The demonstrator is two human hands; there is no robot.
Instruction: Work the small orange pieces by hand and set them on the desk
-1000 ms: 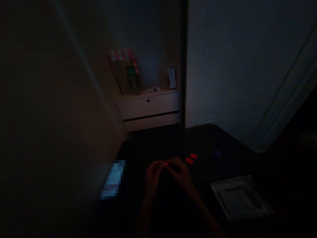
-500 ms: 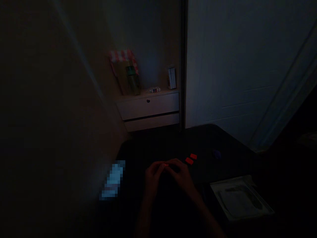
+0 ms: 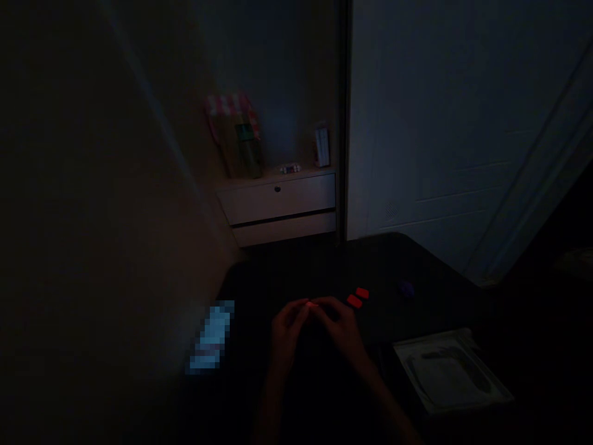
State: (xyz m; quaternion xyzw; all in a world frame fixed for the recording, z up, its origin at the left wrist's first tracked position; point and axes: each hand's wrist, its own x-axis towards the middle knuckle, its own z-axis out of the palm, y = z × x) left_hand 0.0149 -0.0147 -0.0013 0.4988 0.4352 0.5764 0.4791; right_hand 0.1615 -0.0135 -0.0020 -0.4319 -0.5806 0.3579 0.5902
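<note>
A small red piece sits between the left hand and right hand, the fingers of both pinching it and hiding most of its form. Its handling appears under way, not complete. A nearer red tile and a farther red tile lie untouched on the dark surface; whether either is finished cannot be told. Both are flat, roughly rectangular and vivid. To their right rests a rounded purple lump, its material unclear.
</note>
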